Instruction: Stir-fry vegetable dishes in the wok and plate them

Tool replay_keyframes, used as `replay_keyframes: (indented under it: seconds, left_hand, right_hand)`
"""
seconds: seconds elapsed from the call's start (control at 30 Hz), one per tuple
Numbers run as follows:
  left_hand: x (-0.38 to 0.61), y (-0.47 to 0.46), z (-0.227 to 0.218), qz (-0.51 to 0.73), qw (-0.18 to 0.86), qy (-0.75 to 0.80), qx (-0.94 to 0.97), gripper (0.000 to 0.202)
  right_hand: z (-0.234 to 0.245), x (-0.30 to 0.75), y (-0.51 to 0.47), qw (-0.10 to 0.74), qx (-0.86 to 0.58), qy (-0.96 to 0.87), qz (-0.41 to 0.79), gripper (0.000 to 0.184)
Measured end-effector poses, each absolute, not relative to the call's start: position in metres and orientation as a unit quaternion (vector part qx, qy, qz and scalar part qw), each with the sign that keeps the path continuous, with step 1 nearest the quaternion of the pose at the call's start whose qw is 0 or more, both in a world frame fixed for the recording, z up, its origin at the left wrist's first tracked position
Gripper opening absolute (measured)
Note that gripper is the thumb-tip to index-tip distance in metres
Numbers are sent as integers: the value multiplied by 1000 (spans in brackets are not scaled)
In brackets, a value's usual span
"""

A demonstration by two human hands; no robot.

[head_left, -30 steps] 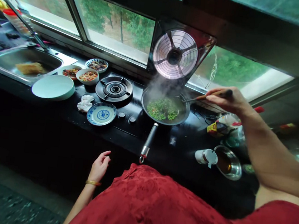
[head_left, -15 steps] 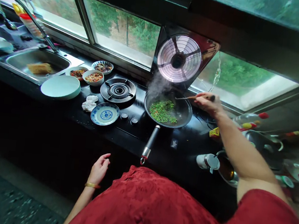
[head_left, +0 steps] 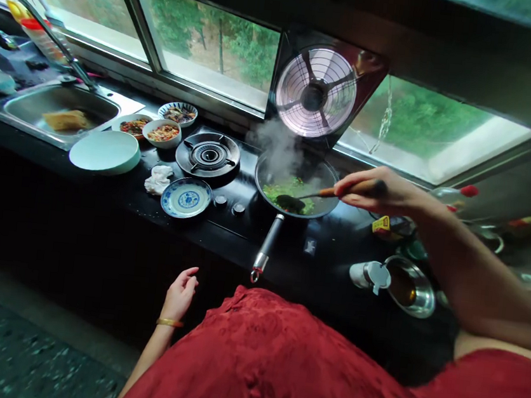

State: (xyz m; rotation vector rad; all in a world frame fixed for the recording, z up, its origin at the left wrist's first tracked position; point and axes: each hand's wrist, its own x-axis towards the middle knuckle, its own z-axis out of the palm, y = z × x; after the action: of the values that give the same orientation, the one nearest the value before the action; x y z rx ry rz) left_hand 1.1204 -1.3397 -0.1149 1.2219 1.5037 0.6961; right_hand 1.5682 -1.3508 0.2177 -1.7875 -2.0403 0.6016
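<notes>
My right hand (head_left: 378, 189) is closed around the wooden handle of a spatula (head_left: 290, 204). The spatula's dark head sits at the near side of a black frying pan (head_left: 330, 171), among chopped greens (head_left: 273, 191). Steam rises from the pan and blurs part of the food. On the pan's near side, its long handle points toward my body, untouched. My left hand (head_left: 180, 293) hangs low in front of the counter, fingers loosely bent and holding nothing. A blue-patterned plate (head_left: 185, 198) lies on the counter, left of the pan handle.
Left of the pan is a bare gas burner (head_left: 208, 155). Bowls of ingredients (head_left: 162, 133), a pale green bowl (head_left: 104, 152) and a crumpled white cloth (head_left: 157, 180) stand further left, near the sink (head_left: 14, 110). A metal bowl (head_left: 424, 300) and shaker (head_left: 363, 274) are at right.
My right hand has swung the spatula from the pan's far right rim down into the greens near the front. The view has shifted slightly; my left hand stays low.
</notes>
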Motion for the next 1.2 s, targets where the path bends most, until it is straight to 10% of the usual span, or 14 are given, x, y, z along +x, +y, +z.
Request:
replay_keyframes:
  seconds: [0.2, 0.63, 1.2]
  left_hand:
    - [1122, -1338, -113, 300, 515, 620, 510, 62]
    - [1126, -1337, -112, 305, 514, 618, 511, 65]
    - [1128, -1336, -117, 281, 466, 627, 557, 45]
  right_hand:
    - [210, 1610, -1339, 244, -773, -582, 66, 20]
    - [168, 1582, -1272, 538, -772, -270, 206, 17]
    - [165, 1618, -1307, 507, -744, -409, 153, 16]
